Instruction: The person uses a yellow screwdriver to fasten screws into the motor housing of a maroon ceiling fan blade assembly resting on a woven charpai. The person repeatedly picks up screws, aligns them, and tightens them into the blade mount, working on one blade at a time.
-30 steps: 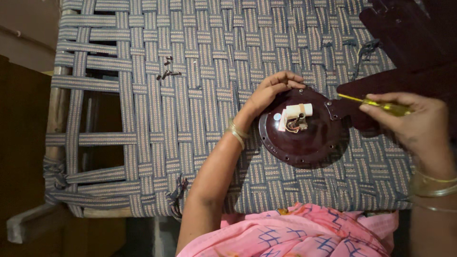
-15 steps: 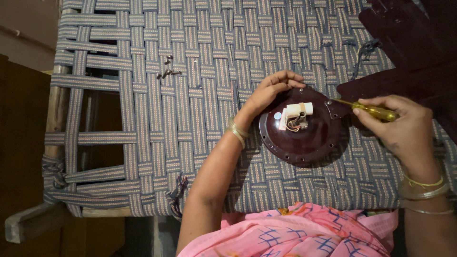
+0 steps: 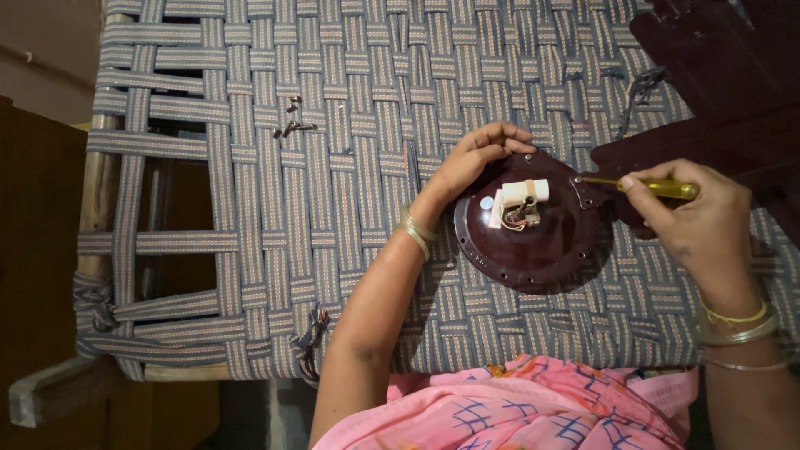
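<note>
The left hand (image 3: 479,158) curls its fingers over the dark round fan housing (image 3: 527,225) at its 11 o'clock rim. The housing lies on a woven cot (image 3: 333,208), with a white wired block (image 3: 518,202) inside. At 3 o'clock, the right hand (image 3: 692,221) pinches a yellow screwdriver (image 3: 646,186).

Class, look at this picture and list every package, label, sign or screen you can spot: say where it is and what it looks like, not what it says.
No packages, signs or screens show.
Possible label: a small round pale sticker on the dark round fan motor housing, just left of the white terminal block at its centre, near the left hand; too small to tell more.
</note>
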